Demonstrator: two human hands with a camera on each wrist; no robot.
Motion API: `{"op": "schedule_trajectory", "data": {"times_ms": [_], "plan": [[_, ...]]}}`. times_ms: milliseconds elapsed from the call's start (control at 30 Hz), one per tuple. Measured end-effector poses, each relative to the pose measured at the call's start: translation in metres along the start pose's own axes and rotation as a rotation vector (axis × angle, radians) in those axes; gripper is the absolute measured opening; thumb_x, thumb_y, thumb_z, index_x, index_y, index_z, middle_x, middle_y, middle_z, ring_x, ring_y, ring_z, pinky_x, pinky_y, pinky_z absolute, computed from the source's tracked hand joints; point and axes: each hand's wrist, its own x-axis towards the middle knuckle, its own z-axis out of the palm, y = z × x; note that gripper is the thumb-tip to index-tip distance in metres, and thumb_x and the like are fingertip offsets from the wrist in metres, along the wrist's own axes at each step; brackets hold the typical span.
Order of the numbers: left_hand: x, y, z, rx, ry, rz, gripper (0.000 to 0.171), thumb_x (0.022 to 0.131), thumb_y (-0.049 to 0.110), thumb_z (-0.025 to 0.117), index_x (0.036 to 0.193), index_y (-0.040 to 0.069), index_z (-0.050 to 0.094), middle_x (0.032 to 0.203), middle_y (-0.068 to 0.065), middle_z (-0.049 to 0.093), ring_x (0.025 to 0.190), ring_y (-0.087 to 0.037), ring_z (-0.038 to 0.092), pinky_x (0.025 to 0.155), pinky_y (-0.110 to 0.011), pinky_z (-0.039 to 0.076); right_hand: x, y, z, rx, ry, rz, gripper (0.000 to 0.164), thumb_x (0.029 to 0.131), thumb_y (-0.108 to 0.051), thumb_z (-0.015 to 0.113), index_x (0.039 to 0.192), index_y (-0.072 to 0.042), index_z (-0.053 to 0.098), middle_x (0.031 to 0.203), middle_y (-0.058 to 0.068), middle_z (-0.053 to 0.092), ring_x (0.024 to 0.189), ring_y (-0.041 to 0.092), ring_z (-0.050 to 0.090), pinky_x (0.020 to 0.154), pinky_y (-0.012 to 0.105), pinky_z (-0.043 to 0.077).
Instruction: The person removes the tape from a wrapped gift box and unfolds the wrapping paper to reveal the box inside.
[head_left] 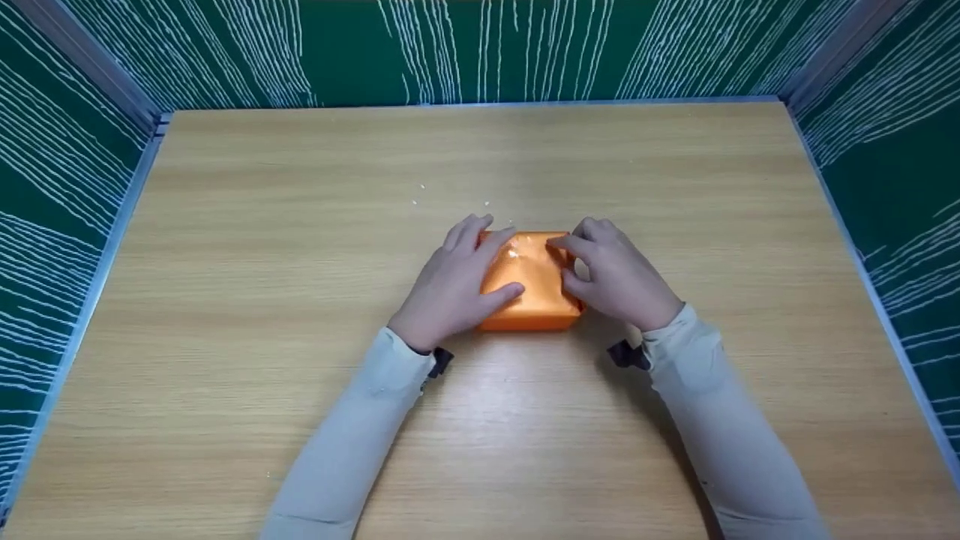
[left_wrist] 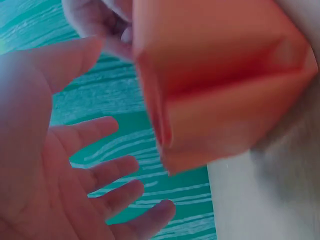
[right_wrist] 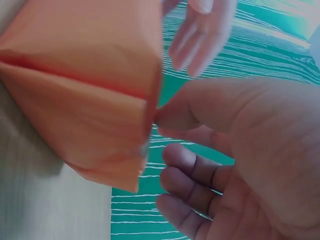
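A box-shaped package wrapped in orange paper (head_left: 534, 296) sits on the table between both hands. My left hand (head_left: 452, 291) is spread over its left side, thumb across the top; in the left wrist view its fingers (left_wrist: 107, 175) are extended and apart from the paper. At the right edge, my right hand (head_left: 621, 276) pinches the paper between thumb and index finger; its other fingers (right_wrist: 187, 187) are curled and hold nothing. Both wrist views show a creased, folded end on the package (left_wrist: 225, 117), with an inward fold above a flap. Its underside is hidden.
The wooden table (head_left: 300, 187) has green walls (head_left: 345, 52) with white streaks at the back and sides. Small white specks (head_left: 422, 187) lie behind the package. A dark band (head_left: 628, 355) shows at each sleeve's cuff.
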Motion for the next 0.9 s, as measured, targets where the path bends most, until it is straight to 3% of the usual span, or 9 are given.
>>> {"op": "schedule_trajectory", "data": {"times_ms": [167, 367, 467, 700, 900], "plan": [[0.002, 0.007, 0.009, 0.093, -0.05, 0.009, 0.071, 0.1, 0.054, 0.059, 0.16, 0.019, 0.041, 0.167, -0.014, 0.03, 0.156, -0.033, 0.021, 0.112, -0.052, 0.042, -0.001, -0.003, -0.001, -0.042, -0.053, 0.06, 0.042, 0.091, -0.014, 0.075, 0.132, -0.008, 0.071, 0.101, 0.009, 0.055, 0.095, 0.026, 0.045, 0.079, 0.037, 0.039], [0.001, 0.009, 0.013, 0.109, -0.077, -0.003, 0.068, 0.103, 0.052, 0.056, 0.157, 0.012, 0.045, 0.167, -0.014, 0.03, 0.157, -0.033, 0.02, 0.11, -0.047, 0.046, -0.001, -0.006, -0.002, -0.055, -0.091, 0.082, 0.042, 0.092, -0.014, 0.076, 0.134, -0.01, 0.07, 0.1, 0.007, 0.052, 0.095, 0.026, 0.046, 0.078, 0.036, 0.04], [0.0, 0.009, 0.013, 0.103, -0.076, 0.012, 0.067, 0.104, 0.049, 0.057, 0.156, 0.009, 0.046, 0.168, -0.014, 0.028, 0.157, -0.032, 0.019, 0.11, -0.047, 0.047, 0.0, -0.006, -0.001, -0.056, -0.097, 0.075, 0.041, 0.093, -0.013, 0.075, 0.133, -0.01, 0.071, 0.1, 0.007, 0.052, 0.094, 0.025, 0.046, 0.078, 0.036, 0.041], [0.0, 0.011, 0.01, 0.135, -0.1, 0.057, 0.061, 0.105, 0.043, 0.056, 0.154, 0.007, 0.049, 0.163, -0.012, 0.039, 0.153, -0.028, 0.031, 0.113, -0.047, 0.044, 0.002, -0.003, 0.002, -0.042, -0.052, -0.027, 0.033, 0.092, -0.006, 0.073, 0.124, -0.006, 0.074, 0.096, 0.009, 0.055, 0.09, 0.028, 0.049, 0.077, 0.037, 0.041], [-0.001, 0.013, 0.009, 0.139, -0.115, 0.043, 0.062, 0.105, 0.046, 0.055, 0.154, 0.009, 0.05, 0.163, -0.011, 0.039, 0.153, -0.028, 0.031, 0.111, -0.047, 0.046, 0.002, -0.005, 0.001, -0.04, -0.043, -0.023, 0.026, 0.091, -0.007, 0.074, 0.117, -0.008, 0.076, 0.095, 0.007, 0.057, 0.088, 0.025, 0.05, 0.076, 0.036, 0.043]]}}
